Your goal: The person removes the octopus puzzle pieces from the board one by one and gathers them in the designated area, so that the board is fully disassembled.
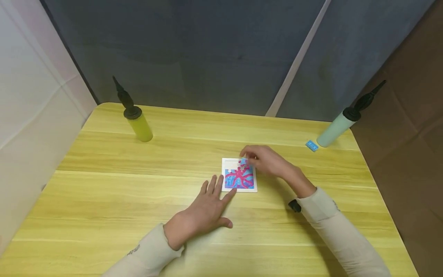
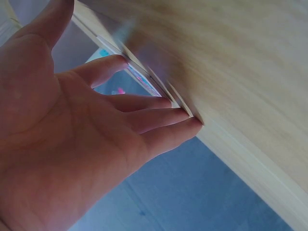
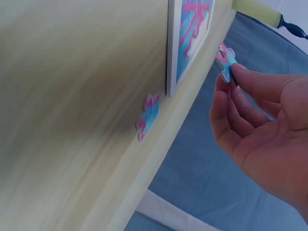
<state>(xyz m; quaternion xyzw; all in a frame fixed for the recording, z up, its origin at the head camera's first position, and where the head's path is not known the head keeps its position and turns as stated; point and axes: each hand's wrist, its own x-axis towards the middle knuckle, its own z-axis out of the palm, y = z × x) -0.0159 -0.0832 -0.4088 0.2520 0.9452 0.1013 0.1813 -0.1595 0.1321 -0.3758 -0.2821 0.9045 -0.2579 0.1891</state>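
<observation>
A small jigsaw puzzle in a white square tray lies flat on the table. Its fitted part shows a pink octopus on blue and purple, and pale backing shows at the upper left. My right hand is over the tray's top right, pinching a blue-and-pink puzzle piece between thumb and fingers, raised off the table. Another blue-and-pink piece lies on the wood beside the tray; in the head view the right hand hides it. My left hand has its fingers stretched, fingertips at the tray's lower left edge.
On the wooden table a yellow hand pump stands at the back left. A pale green hand pump is at the back right, with a small blue patterned item beside it. A dark grey curtain hangs behind the table.
</observation>
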